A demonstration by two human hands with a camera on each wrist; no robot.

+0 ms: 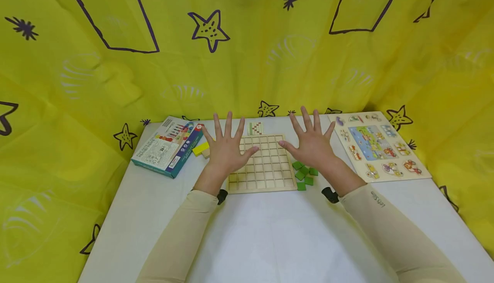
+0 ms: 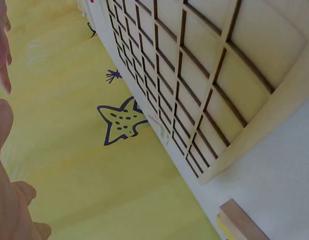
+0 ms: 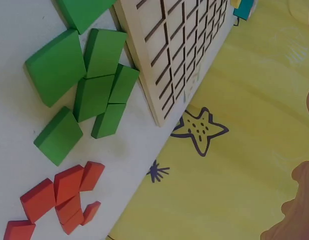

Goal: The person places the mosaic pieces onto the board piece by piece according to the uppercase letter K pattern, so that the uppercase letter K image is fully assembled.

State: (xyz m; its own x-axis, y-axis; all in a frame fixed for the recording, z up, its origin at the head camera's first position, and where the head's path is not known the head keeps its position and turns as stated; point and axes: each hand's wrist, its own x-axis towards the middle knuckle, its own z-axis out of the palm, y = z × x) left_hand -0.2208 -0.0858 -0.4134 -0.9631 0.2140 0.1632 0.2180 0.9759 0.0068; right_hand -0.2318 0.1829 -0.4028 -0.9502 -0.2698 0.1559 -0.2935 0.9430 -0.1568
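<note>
Everywhere behind and to both sides hangs a yellow cloth [image 1: 247, 60] printed with dark purple stars, bursts and large outlined four-sided shapes; it closes in the far end and flanks of a white table [image 1: 262, 231]. On the table, the largest item is a picture peg-puzzle board [image 1: 380, 146] at the far right, showing small coloured vehicles and figures around a blue centre panel. At the far left lies a teal-edged game box [image 1: 167, 146] with a printed label of small text, too fine to read, and a picture of coloured pieces. Between them, centred, sits the wooden grid tray [image 1: 266, 167], its square cells unfilled. Just beyond its far edge is a small pattern card [image 1: 255, 128] with a red and green checker design. Green square blocks [image 1: 304, 173] lie in a loose heap touching the tray's right edge; the right wrist view also shows red blocks [image 3: 59, 197] near them on the table. A yellow block [image 1: 200, 148] and a plain wooden one lie just left of the tray, beside the box.

Both hands hover palm-down with fingers spread wide, holding nothing: the left hand [image 1: 225, 152] over the tray's left edge, the right hand [image 1: 313, 146] over its right edge and the green blocks. Small lettering on the right sleeve [image 1: 380, 199] is not clear enough to read.
</note>
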